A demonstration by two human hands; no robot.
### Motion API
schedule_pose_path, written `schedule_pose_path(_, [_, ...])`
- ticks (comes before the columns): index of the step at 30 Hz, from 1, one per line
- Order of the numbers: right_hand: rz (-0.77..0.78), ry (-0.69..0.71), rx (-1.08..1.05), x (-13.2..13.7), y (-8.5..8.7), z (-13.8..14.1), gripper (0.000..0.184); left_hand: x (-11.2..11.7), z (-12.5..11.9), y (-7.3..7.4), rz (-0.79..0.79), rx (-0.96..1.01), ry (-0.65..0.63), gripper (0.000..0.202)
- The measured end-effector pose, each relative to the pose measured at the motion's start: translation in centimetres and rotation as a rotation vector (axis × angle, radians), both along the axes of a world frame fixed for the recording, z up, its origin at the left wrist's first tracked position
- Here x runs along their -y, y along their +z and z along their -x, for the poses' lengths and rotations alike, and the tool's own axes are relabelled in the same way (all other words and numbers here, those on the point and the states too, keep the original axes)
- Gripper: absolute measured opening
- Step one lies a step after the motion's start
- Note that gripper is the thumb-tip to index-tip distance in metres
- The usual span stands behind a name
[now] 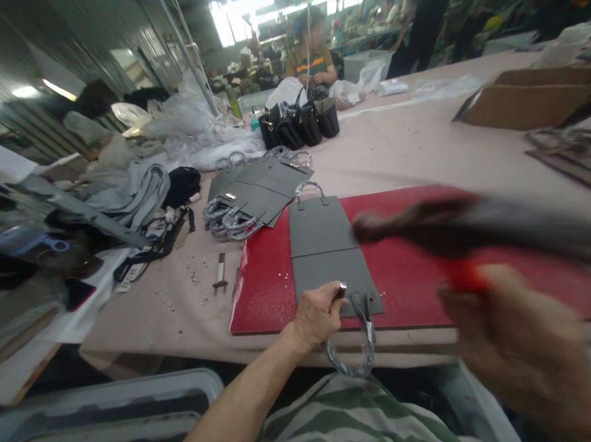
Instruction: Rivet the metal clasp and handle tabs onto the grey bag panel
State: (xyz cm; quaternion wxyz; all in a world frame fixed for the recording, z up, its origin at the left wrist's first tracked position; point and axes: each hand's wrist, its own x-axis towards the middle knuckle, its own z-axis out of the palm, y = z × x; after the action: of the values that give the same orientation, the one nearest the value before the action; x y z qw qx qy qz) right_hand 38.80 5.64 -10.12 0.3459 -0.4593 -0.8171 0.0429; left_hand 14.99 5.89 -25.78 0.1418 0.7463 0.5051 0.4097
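**Left hand (317,316) shut on a loop handle (359,350)**

Your left hand curls tightly around the metal end of the loop handle, fixed to a grey leather panel (323,262). The panel lies at 12 o'clock on a red board (410,287), with the loop hanging past the edge. At 2 o'clock, your blurred right hand (513,341) closes around a red-handled tool (456,224), too blurred to identify.

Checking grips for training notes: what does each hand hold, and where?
The left hand holds the metal-tipped end of a wrapped loop handle on a grey bag panel. The right hand grips a blurred tool by its red handle.
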Motion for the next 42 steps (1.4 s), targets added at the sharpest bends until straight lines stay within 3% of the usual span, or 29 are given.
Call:
schedule_pose_path(3, [-0.035, 0.194, 0.171, -0.1, -0.7, 0.3, 0.032, -0.1, -0.1, 0.0, 0.009, -0.001, 0.004, 0.012])
schedule_pose_path(8, [-0.068, 0.033, 0.052, 0.0, -0.6, 0.6, 0.026, -0.1, 0.0, -0.1, -0.03, 0.03, -0.006, 0.012])
schedule_pose_path(12, [0.136, 0.147, 0.27, -0.6, -1.7, 0.0, 0.028, 0.0, 0.2, -0.2, 0.03, 0.026, 0.01, 0.01])
schedule_pose_path(15, [0.312, 0.009, 0.175, -2.4, -3.3, -1.2, 0.034, 0.0, 0.3, -0.3, 0.044, 0.019, 0.01, 0.009])
schedule_pose_path(19, [0.494, -0.098, 0.15, -5.7, -7.1, -2.8, 0.033, 0.0, 0.4, -0.4, 0.023, 0.016, -0.002, 0.01])
schedule_pose_path(22, [0.447, -0.206, 0.353, -7.0, -9.8, -3.0, 0.027, 0.0, 0.5, -0.2, 0.02, 0.025, 0.0, 0.008])
schedule_pose_path(25, [0.261, -0.218, 0.41, -6.8, -11.3, -1.8, 0.027, 0.2, 0.6, 0.1, 0.057, 0.036, -0.014, 0.008])
schedule_pose_path(28, [0.099, -0.06, 0.279, -5.7, -12.3, 0.8, 0.04, 0.3, 0.6, 0.5, 0.088, 0.055, -0.041, 0.012])
schedule_pose_path(31, [0.131, 0.133, 0.216, -4.4, -13.5, 3.4, 0.051, 0.3, 0.4, 0.6, 0.15, 0.119, -0.033, 0.011])
schedule_pose_path(34, [0.19, 0.171, 0.257, -3.8, -14.5, 4.7, 0.052, -0.3, 0.3, 0.8, 0.293, 0.397, 0.071, 0.012])
schedule_pose_path(37, [0.201, 0.179, 0.256, -3.8, -14.8, 4.7, 0.053, -1.0, 1.6, 1.1, 0.429, 0.769, 0.234, 0.03])
schedule_pose_path(39, [0.195, 0.181, 0.248, -4.0, -14.9, 4.4, 0.054, -1.1, 3.4, 1.4, 0.47, 0.848, 0.317, 0.041])
schedule_pose_path(42, [0.185, 0.17, 0.243, -4.1, -15.0, 4.2, 0.053, -0.4, 7.3, 1.9, 0.46, 0.814, 0.427, 0.043])
